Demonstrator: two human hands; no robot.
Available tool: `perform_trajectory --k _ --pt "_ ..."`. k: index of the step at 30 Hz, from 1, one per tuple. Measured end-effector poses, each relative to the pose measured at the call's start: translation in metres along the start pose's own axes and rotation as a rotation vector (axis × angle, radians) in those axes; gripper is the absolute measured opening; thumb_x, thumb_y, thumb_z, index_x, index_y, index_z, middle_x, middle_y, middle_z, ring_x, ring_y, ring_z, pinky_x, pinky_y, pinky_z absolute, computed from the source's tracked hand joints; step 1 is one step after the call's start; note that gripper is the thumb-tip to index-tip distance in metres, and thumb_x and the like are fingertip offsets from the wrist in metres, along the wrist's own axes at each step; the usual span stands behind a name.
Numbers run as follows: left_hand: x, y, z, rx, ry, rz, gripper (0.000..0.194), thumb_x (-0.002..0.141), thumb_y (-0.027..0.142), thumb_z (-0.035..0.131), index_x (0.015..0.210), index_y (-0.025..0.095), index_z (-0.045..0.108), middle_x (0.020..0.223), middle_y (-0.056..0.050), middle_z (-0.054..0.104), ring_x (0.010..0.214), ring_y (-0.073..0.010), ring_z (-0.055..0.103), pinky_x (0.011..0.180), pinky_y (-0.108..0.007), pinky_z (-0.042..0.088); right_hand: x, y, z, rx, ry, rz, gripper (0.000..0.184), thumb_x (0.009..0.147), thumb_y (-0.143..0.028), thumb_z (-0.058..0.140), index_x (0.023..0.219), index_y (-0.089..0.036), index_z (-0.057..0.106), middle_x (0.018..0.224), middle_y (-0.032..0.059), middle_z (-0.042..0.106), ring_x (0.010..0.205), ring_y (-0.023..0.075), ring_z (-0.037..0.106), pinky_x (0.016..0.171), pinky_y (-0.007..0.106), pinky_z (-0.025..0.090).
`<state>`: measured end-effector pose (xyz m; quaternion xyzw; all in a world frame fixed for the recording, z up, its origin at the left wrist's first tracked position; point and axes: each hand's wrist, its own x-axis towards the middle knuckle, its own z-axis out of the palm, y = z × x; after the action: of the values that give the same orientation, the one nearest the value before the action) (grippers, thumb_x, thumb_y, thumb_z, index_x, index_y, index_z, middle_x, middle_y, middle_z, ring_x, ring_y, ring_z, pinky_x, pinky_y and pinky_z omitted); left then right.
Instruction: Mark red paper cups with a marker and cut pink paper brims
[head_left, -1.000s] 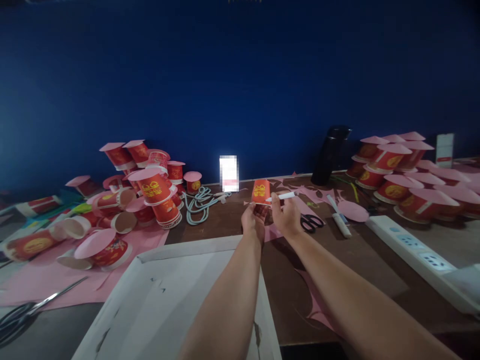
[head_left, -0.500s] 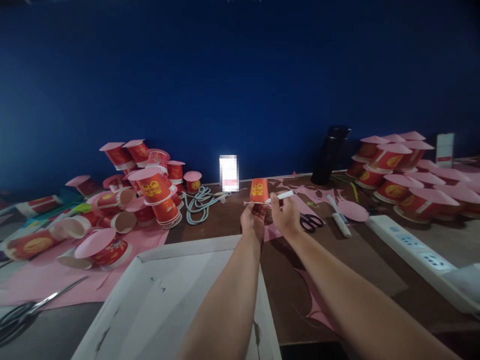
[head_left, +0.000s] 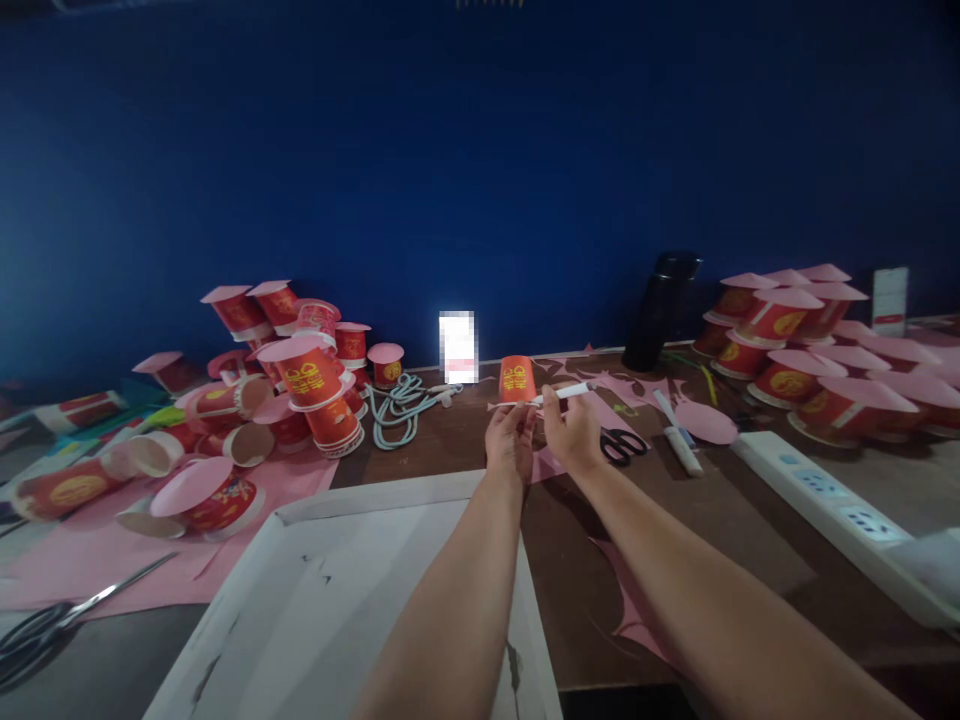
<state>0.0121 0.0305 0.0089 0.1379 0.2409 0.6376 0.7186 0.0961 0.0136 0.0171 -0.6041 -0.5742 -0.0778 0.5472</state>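
White and shallow, an open tray with scuffed edges [head_left: 360, 570] lay nearest, partly beneath the left forearm, on a dark brown tabletop [head_left: 735, 510]; a curved pink paper scrap [head_left: 637, 610] lay to its right. Farther off, the left hand [head_left: 511, 440] had its fingers pinched at the lower edge of a small orange-red paper cup [head_left: 517, 375], which stood just beyond those fingertips, directly away from the person. Its long axis was near upright, the slightly wider end downward. The left hand was the nearer one, touching it; the right hand [head_left: 571, 430], just beside on the right, clasped a slim white pen-shaped tool [head_left: 568, 393] that ran almost level, slanting down leftward to the cup's lower edge. Whether its tip touched the cup could not be told. The cup looked smooth and undented, with bold yellow characters across its side and no pink disc visible on top. Black-handled scissors [head_left: 622, 446] lay right of the right hand. Beyond, a pale looped cable [head_left: 397, 415] sat to the cup's left, a tall black bottle [head_left: 656, 310] to its right, and behind everything rose a deep blue wall [head_left: 480, 180].
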Motion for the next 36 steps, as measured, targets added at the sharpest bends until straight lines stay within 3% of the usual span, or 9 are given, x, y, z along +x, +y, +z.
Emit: perform_trajectory --k 8,17,36 --pt "0.002 -0.0015 -0.0002 0.045 0.032 0.01 0.013 0.065 0.004 0.068 0.067 0.013 0.059 0.068 0.0 0.062 0.06 -0.0051 0.059 0.064 -0.015 0.048 -0.0015 0.0014 0.0017 -0.002 -0.013 -0.015 0.034 0.092 -0.044 0.04 0.088 -0.017 0.061 0.086 0.0104 0.068 0.082 0.0246 0.062 0.078 0.038 0.047" --pt "0.0013 -0.0013 -0.0016 0.059 0.065 -0.006 0.015 0.066 0.008 0.071 0.072 0.013 0.059 0.069 -0.001 0.063 0.064 -0.0078 0.062 0.072 -0.021 0.049 -0.0008 0.0012 0.0011 -0.002 -0.042 -0.017 0.034 0.092 -0.043 0.039 0.088 -0.017 0.06 0.086 0.0105 0.068 0.081 0.0249 0.062 0.076 0.038 0.047" --pt "0.0019 -0.0012 -0.0039 0.042 0.057 -0.001 0.014 0.062 0.006 0.071 0.066 0.011 0.059 0.061 -0.001 0.061 0.055 -0.0073 0.059 0.062 -0.019 0.048 -0.0014 0.0037 0.0029 -0.007 0.019 -0.057 0.033 0.092 -0.042 0.04 0.092 -0.016 0.06 0.089 0.0113 0.068 0.084 0.0249 0.062 0.077 0.037 0.046"
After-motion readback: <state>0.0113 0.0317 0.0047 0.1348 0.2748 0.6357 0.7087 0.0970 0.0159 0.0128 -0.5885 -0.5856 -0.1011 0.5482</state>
